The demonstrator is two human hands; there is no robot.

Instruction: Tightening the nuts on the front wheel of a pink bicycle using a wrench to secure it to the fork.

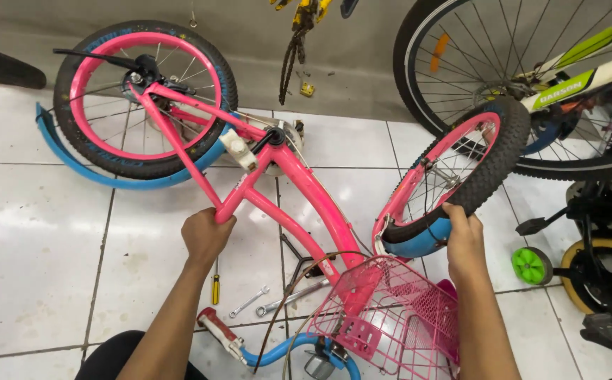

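A small pink bicycle frame (299, 186) lies upside down on the white tiled floor. My left hand (206, 236) grips a pink frame tube near its lower joint. My right hand (464, 236) holds the knobby tyre of the front wheel (461, 176), which has a pink rim and a blue mudguard beneath it. The rear wheel (144, 95), with a pink rim and a blue mudguard, sits at the upper left. A pink wire basket (390, 317) and blue handlebars (285, 348) with a red-and-white grip rest near my knees.
Two spanners (264, 302) and a yellow-handled screwdriver (215, 288) lie on the tiles between my arms. A larger bicycle wheel (531, 63) with a white-and-green frame stands at the upper right. A green training wheel (531, 265) and dark bicycle parts crowd the right edge.
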